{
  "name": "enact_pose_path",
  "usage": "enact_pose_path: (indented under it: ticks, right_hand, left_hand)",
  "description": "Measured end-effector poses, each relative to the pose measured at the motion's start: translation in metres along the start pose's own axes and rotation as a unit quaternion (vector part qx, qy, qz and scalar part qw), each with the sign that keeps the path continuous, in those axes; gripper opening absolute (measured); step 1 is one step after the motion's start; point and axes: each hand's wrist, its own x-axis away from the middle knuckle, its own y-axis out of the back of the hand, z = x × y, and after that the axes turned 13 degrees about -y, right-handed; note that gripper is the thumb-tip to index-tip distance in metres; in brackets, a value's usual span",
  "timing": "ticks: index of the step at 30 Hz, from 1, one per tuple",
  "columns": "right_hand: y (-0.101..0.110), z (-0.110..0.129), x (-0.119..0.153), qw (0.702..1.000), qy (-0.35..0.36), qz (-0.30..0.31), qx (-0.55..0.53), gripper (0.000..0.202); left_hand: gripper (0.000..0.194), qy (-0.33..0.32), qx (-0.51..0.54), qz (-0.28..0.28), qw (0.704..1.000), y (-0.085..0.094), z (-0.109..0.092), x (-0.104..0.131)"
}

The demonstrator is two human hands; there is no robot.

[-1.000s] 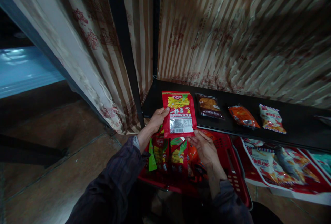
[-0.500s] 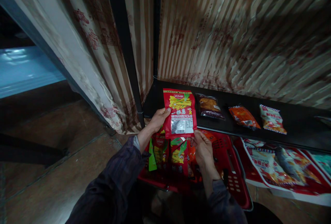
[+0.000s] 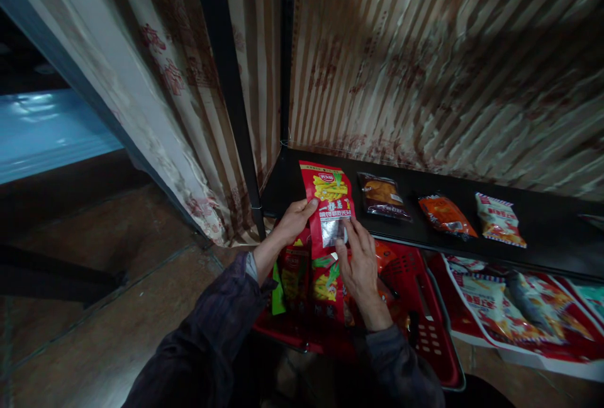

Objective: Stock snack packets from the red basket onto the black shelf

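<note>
Behind the black shelf (image 3: 557,232), a striped curtain (image 3: 415,49) hangs in folds. Below the shelf's near edge, toward you, sits a red basket (image 3: 443,339) with snack packs inside. You hold a red packet (image 3: 330,188) above the basket, by the shelf's left end. Its printed face is toward you, its long axis running away from you, the top end pointing toward the shelf and leaning slightly left. Your right hand (image 3: 361,270) reaches forward, back upward, fingers extended and loosely spread over the packet's lower right edge; whether it grips, you cannot tell. Your left hand (image 3: 292,222) pinches the packet's left edge, thumb on the front, fingers hidden behind.
</note>
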Motion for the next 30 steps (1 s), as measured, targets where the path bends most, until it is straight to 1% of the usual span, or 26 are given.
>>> enact_pose_path:
  ticks: [2,4,6,7,8,10,12,14,16,18,20,21,22,23,24,26,27,28,30]
  right_hand:
    - [-0.001,0.001,0.003,0.999,0.021,0.040,0.022,0.061]
    - [-0.003,0.003,0.007,0.996,0.039,0.068,0.041,0.080]
    - [-0.004,0.004,0.008,0.994,0.046,0.076,0.056,0.094]
    - [-0.005,0.004,0.009,0.994,0.047,0.072,0.061,0.097]
    - [-0.006,0.004,0.009,0.995,0.046,0.067,0.064,0.096]
    - [-0.007,0.004,0.007,0.996,0.040,0.049,0.061,0.085]
    - [-0.008,0.004,0.005,0.998,0.030,0.027,0.046,0.073]
    - [-0.008,0.003,0.001,0.999,0.025,0.002,0.024,0.067]
    - [-0.007,0.003,-0.003,0.999,0.023,-0.023,-0.005,0.060]
    - [-0.007,0.005,-0.008,0.997,0.009,-0.044,-0.056,0.054]
    - [-0.008,0.009,-0.011,0.986,-0.045,-0.056,-0.148,0.050]
    - [-0.008,0.012,-0.013,0.972,-0.091,-0.060,-0.209,0.049]
    - [-0.009,0.015,-0.014,0.948,-0.147,-0.065,-0.276,0.049]
    - [-0.010,0.019,-0.015,0.913,-0.209,-0.069,-0.343,0.050]
    - [-0.010,0.023,-0.015,0.871,-0.270,-0.074,-0.404,0.052]
    - [-0.009,0.029,-0.017,0.784,-0.363,-0.079,-0.498,0.054]
    - [-0.009,0.032,-0.018,0.748,-0.393,-0.075,-0.529,0.055]
    - [-0.008,0.033,-0.019,0.720,-0.413,-0.068,-0.553,0.055]
    - [-0.006,0.034,-0.020,0.684,-0.430,-0.049,-0.587,0.053]
  left_hand:
    - [0.058,-0.006,-0.004,-0.005,1.000,-0.001,-0.001,0.000]
    - [0.057,-0.012,-0.007,-0.008,1.000,-0.002,-0.001,0.000]
    - [0.054,-0.014,-0.010,-0.011,1.000,-0.004,-0.001,0.000]
    - [0.053,-0.016,-0.013,-0.014,1.000,-0.005,0.000,0.000]
    - [0.053,-0.017,-0.019,-0.016,1.000,-0.006,0.000,0.000]
    - [0.051,-0.020,-0.034,-0.018,0.999,-0.008,0.000,0.002]
    - [0.050,-0.020,-0.050,-0.012,0.998,-0.011,-0.001,0.004]
    - [0.051,-0.024,-0.058,0.000,0.998,-0.015,-0.003,0.007]
    - [0.052,-0.042,-0.061,0.026,0.997,-0.019,-0.007,0.011]
    - [0.053,-0.066,-0.057,0.062,0.994,-0.022,-0.011,0.013]
    - [0.053,-0.076,-0.049,0.095,0.991,-0.024,-0.011,0.014]
    - [0.052,-0.077,-0.053,0.104,0.990,-0.024,-0.010,0.014]
    - [0.050,-0.078,-0.063,0.105,0.989,-0.024,-0.007,0.014]
    - [0.048,-0.078,-0.080,0.099,0.989,-0.024,-0.003,0.015]
    - [0.046,-0.078,-0.100,0.089,0.988,-0.024,0.002,0.015]
    - [0.049,-0.068,-0.116,0.070,0.988,-0.024,0.010,0.016]
    - [0.055,-0.054,-0.108,0.068,0.990,-0.024,0.014,0.017]
    - [0.061,-0.041,-0.092,0.069,0.993,-0.024,0.017,0.017]
    - [0.070,-0.019,-0.051,0.069,0.996,-0.025,0.020,0.018]
